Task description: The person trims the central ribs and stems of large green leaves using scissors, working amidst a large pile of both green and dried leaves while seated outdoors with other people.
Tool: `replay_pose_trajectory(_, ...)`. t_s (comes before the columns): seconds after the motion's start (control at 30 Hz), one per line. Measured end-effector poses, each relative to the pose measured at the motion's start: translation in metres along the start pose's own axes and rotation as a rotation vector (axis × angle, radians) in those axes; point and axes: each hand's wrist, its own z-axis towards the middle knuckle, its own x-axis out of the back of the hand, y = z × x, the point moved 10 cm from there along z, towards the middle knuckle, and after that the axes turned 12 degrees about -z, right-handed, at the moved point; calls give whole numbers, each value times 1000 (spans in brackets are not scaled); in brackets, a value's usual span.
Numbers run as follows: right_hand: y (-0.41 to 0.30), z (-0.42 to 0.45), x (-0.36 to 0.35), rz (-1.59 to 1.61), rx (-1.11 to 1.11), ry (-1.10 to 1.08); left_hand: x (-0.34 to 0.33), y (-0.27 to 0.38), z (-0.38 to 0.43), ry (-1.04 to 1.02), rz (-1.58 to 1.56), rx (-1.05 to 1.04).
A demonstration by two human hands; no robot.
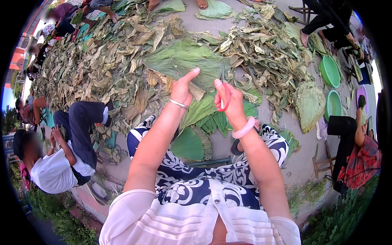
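Observation:
A large green lotus leaf (186,56) spreads out before me, with wrinkled veins and a browned, dry lower edge. My left hand (182,88) grips it near that edge, thumb on top and the other fingers mostly hidden. In my right hand (231,99) are scissors (227,97) with red handles, their blades pointing away from me. The blades lie over the right part of the leaf and look nearly closed. Between my feet, fresher folded green leaves (219,121) lie on the ground beside a rounded leaf piece (188,144).
Heaps of dried leaves (92,67) cover the ground ahead and left, with another heap (260,52) at right. Two green basins (330,72) and a purple basin (363,92) stand on the right. Seated people (55,171) work on both sides, some on folding stools (324,162).

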Motion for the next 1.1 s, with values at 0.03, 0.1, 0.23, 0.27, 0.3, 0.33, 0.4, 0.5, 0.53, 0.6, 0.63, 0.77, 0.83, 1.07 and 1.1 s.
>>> replay_pose_trajectory(0.03, 1, 0, 0, -5, 0, 0, 0, 0, 0, 2, -4, 8)
replay_pose_trajectory(0.1, 3, 1, 1, -15, 1, 1, -1, -1, -1, 6, -13, 24)
replay_pose_trajectory(0.23, 3, 1, 0, 24, -29, -3, -3, 0, -4, 14, -6, 9)
replay_pose_trajectory(0.27, 3, 1, -1, 25, -33, -4, -2, 1, -3, 13, 1, 1)
replay_pose_trajectory(0.3, 3, 2, 0, 26, -38, -4, -2, 1, -3, 12, 8, -5)
replay_pose_trajectory(0.33, 3, 2, 0, 20, -40, -13, -2, -1, -3, 4, 9, 8)
replay_pose_trajectory(0.4, 4, 4, 1, 8, -45, -31, -4, -3, -4, -13, 11, 35)
replay_pose_trajectory(0.5, 2, 3, 3, 19, -53, -23, -6, -2, -7, -15, 44, 24)
replay_pose_trajectory(0.53, 1, 3, 3, 17, -48, -22, -5, -2, -6, -17, 51, 21)
replay_pose_trajectory(0.6, 0, 2, 4, 11, -38, -19, -3, -2, -5, -20, 66, 16)
replay_pose_trajectory(0.63, 0, 1, 5, 6, -31, -10, -3, -2, -5, -18, 68, 22)
replay_pose_trajectory(0.77, -2, 1, 8, -5, -14, 13, -4, -3, -6, -20, 61, 54)
replay_pose_trajectory(0.83, -2, 1, 8, -3, -11, 21, -5, -3, -6, -26, 53, 55)
replay_pose_trajectory(1.07, -1, 2, 9, 40, -50, 1, -11, -1, -9, -70, 51, 47)
replay_pose_trajectory(1.1, -1, 2, 9, 42, -46, -2, -12, -1, -9, -75, 57, 44)
